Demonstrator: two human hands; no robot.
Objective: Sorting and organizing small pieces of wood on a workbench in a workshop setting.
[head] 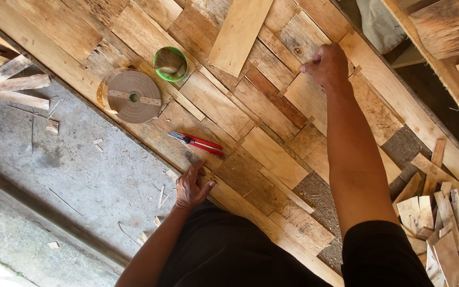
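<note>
Two hands: both on a panel (272, 154) of patched wood pieces that runs from 10 o'clock to 5 o'clock across the view.
Right hand (326, 65): at 1 o'clock, arm stretched far out, knuckles up and fingers curled down onto a wood piece; whether it pinches anything underneath, I cannot tell.
Left hand (191, 187): at 6 o'clock, fingers spread flat, braced on the panel's near edge.
Knife (196, 143): red utility cutter lying on the panel just above the left hand, at its 12 o'clock, apart from it.
Tape roll (129, 95): brown roll at 10 o'clock, half over the panel edge.
Cup (170, 64): green, at 11 o'clock, next to the roll.
Loose board (239, 33): pale, lying slantwise at 12 o'clock.
Scraps (442, 228): heap of offcuts at 4 o'clock.
Risk, reach: the long lean puts weight on the braced hand; a slip could drive it onto the knife.
Risk, pieces: pressure from the far hand could shift an unfixed piece out of line.
Risk, roll: a jolt to the panel could tip it onto the concrete floor (81, 175).
</note>
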